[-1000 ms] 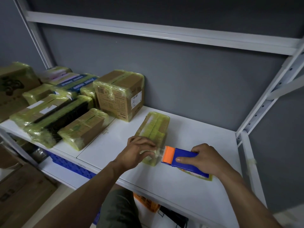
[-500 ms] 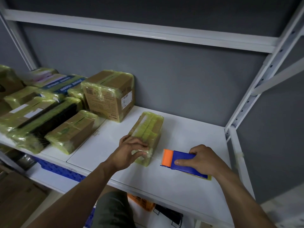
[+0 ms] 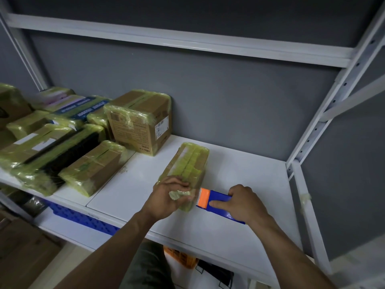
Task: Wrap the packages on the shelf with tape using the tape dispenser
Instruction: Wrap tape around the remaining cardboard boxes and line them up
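With the left hand (image 3: 166, 200) curled over the package (image 3: 188, 163), the right hand (image 3: 246, 204) grips the tape dispenser (image 3: 218, 202) beside it (pull flat and taut).

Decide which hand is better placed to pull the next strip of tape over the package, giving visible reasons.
Right. The right hand grips the tape dispenser, its orange end next to the package. The left hand holds the package's near end.

Loaded on white shelf (image 3: 250, 174): wrapped packages (image 3: 89, 170) grouped at left, lone package (image 3: 191, 161) at centre, tape dispenser (image 3: 218, 197) just beside it.
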### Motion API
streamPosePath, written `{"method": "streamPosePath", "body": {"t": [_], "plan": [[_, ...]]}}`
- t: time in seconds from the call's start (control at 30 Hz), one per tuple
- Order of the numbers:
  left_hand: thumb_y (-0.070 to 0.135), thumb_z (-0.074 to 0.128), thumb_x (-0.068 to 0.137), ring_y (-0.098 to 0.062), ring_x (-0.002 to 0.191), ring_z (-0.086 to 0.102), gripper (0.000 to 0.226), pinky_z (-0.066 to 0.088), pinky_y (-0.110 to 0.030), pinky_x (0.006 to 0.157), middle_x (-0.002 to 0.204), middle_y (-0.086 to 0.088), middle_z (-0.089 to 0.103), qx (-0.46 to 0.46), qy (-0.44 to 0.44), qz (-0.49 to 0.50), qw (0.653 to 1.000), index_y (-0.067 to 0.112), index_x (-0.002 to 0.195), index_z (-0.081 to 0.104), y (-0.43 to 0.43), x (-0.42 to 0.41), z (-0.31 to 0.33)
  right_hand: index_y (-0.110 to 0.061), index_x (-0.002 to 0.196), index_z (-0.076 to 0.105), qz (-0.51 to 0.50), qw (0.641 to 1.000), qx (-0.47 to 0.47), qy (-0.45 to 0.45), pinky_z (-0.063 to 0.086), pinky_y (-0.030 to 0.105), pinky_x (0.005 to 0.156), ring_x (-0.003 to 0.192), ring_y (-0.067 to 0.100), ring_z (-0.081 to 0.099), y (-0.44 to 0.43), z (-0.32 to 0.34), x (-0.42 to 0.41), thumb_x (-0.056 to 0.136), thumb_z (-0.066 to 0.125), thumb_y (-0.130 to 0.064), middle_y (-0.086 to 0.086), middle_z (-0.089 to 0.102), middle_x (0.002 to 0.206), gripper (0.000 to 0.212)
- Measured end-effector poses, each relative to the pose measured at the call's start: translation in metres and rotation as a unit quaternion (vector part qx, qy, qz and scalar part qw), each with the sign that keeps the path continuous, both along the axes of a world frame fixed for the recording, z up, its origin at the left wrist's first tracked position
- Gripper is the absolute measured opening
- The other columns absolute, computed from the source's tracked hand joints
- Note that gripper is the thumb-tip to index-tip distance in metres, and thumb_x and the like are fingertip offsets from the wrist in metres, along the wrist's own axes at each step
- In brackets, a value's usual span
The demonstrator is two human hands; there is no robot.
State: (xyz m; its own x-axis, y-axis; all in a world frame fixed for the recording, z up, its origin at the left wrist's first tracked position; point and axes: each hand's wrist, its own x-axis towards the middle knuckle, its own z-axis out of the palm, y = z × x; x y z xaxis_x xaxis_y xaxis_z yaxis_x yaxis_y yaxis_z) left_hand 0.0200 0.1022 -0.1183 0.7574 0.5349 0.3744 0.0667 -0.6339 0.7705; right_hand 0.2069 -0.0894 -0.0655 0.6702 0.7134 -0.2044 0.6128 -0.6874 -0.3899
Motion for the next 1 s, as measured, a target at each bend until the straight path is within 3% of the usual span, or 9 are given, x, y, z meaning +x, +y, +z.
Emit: {"method": "streamPosePath", "body": {"t": [0.07,0.17,0.4,0.6,0.73,0.87,1.0], "plan": [[0.055,0.083,0.073,-0.005,0.124,0.054,0.035,0.048,-0.045,0.104,0.113,0.024,0.069,-0.012,-0.002,0.005,1.0,0.033,0.1,0.08,-0.002,0.001,0.001,-0.023,0.09,0.056,0.0,1.0,-0.004,-0.009,0.059,0.03,0.069,0.078,0.013,0.066,0.006,-0.003,-0.003,0.068,0.074,-0.084,-0.007,0.063,0.087,0.068],[0.055,0.084,0.07,-0.004,0.124,0.054,0.038,0.049,-0.04,0.103,0.113,0.025,0.068,-0.01,0.004,0.01,1.0,0.032,0.1,0.08,-0.003,0.002,0.002,-0.022,0.086,0.053,0.002,1.0,-0.007,-0.015,0.054,0.027,0.062,0.075,0.012,0.065,0.012,-0.005,-0.007,0.068,0.071,-0.086,-0.007,0.061,0.083,0.069],[0.044,0.087,0.071,-0.006,0.119,0.057,0.034,0.051,-0.038,0.099,0.108,0.024,0.07,-0.003,0.02,0.011,1.0,0.026,0.099,0.082,0.0,0.003,0.006,-0.025,0.08,0.046,0.006,0.998,-0.011,-0.06,0.038,0.025,0.053,0.072,0.013,0.061,0.021,-0.006,-0.015,0.07,0.065,-0.09,-0.008,0.055,0.076,0.068],[0.05,0.083,0.07,-0.001,0.12,0.054,0.038,0.05,-0.035,0.101,0.103,0.03,0.071,-0.005,0.026,0.022,0.999,0.027,0.1,0.082,-0.002,0.005,0.006,-0.028,0.075,0.037,0.007,0.995,-0.005,-0.097,0.037,0.025,0.054,0.074,0.014,0.059,0.02,-0.01,-0.02,0.075,0.061,-0.088,-0.012,0.049,0.075,0.065],[0.048,0.083,0.071,-0.004,0.121,0.054,0.035,0.049,-0.038,0.102,0.101,0.033,0.068,-0.014,0.03,0.026,0.999,0.027,0.1,0.082,-0.003,0.004,0.007,-0.028,0.077,0.04,0.01,0.992,0.004,-0.128,0.045,0.028,0.063,0.083,0.017,0.066,0.022,-0.01,-0.025,0.078,0.059,-0.087,-0.008,0.058,0.084,0.063],[0.043,0.084,0.073,-0.005,0.122,0.053,0.033,0.047,-0.04,0.104,0.106,0.025,0.071,-0.019,0.037,0.029,0.999,0.025,0.101,0.082,-0.005,0.003,0.008,-0.026,0.092,0.049,0.019,0.988,-0.001,-0.15,0.045,0.028,0.066,0.091,0.018,0.069,0.022,-0.007,-0.027,0.08,0.059,-0.086,-0.004,0.07,0.102,0.062],[0.038,0.085,0.074,-0.007,0.124,0.051,0.032,0.045,-0.042,0.105,0.109,0.015,0.074,-0.023,0.034,0.031,0.999,0.023,0.103,0.082,-0.007,0.003,0.009,-0.024,0.1,0.056,0.017,0.981,-0.011,-0.193,0.044,0.028,0.067,0.095,0.02,0.071,0.023,-0.009,-0.031,0.083,0.057,-0.084,-0.003,0.071,0.106,0.063]]}}
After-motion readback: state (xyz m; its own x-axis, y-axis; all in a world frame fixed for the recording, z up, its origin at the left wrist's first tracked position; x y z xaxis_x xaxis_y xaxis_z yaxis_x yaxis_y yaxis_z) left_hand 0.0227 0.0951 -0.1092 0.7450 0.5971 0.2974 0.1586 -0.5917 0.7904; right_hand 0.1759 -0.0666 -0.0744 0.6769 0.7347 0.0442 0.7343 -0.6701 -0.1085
